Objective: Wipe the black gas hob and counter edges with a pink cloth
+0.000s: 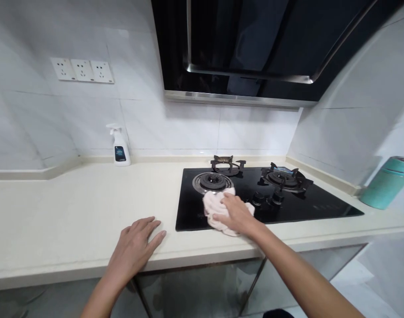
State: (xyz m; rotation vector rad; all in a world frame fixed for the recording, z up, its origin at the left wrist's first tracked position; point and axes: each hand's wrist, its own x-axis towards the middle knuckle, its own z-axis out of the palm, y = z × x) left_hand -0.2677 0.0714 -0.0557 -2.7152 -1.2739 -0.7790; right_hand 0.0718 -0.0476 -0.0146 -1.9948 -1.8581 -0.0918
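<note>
Head view over a kitchen counter: the right hand [236,214] lies palm-down with fingers lightly curled, pressing a crumpled pale cloth [212,210] against the black glass gas hob [190,212]; that cloth sits just in front of the steel-ringed burner [212,182]; the left hand [135,243] rests open and empty on the cream countertop [72,207], fingers spread, near the hob; a white spray bottle [120,148] stands against the tiled wall; a teal canister [387,187] stands at the counter's right end.
</note>
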